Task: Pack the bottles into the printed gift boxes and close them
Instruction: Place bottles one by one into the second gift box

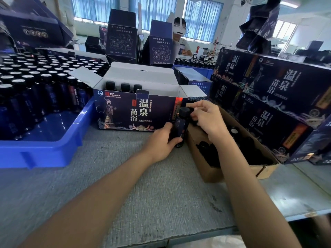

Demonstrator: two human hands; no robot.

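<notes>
A dark printed gift box (136, 111) stands open on the grey table, its white flaps up, with three black-capped bottles (125, 86) visible inside at the left. Right in front of the box's right end stands a dark bottle (180, 126). My left hand (161, 140) grips its body near the base. My right hand (207, 119) holds its black cap (185, 111) with curled fingers.
A blue tray (44, 149) full of capless bottles (35, 81) sits at the left. A brown carton (215, 169) of black caps lies at the right. Closed gift boxes (279, 97) are stacked at the right. Another person (179, 36) works behind upright boxes opposite.
</notes>
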